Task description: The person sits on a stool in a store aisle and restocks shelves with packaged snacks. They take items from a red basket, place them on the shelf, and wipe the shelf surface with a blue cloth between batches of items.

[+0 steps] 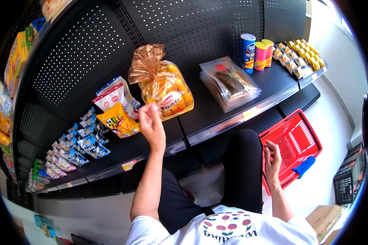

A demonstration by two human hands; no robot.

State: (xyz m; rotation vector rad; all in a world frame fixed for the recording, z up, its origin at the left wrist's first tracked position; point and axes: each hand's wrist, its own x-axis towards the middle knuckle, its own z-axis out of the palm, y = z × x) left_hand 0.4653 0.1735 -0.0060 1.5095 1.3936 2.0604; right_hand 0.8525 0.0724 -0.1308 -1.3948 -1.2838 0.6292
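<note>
My left hand (151, 124) is raised at the shelf's front, its fingers curled together in a loose fist with nothing visible in them. Just behind it stands a large bag of yellow bread rolls (173, 87) with a gathered copper-coloured top. Left of the hand lean a yellow snack bag (119, 121) and a white-and-red snack bag (112, 98). My right hand (272, 161) hangs by my knee over the left rim of a red shopping basket (292, 143). Its fingers are slightly bent and apart, holding nothing I can see.
On the black shelf (208, 122) lie flat clear pouches of dark food (233, 83). Farther right stand a blue canister (248, 53), smaller canisters (260, 56) and rows of small packets (298, 59). Several small blue bags (92, 145) line the left. A blue cloth (304, 166) hangs on the basket.
</note>
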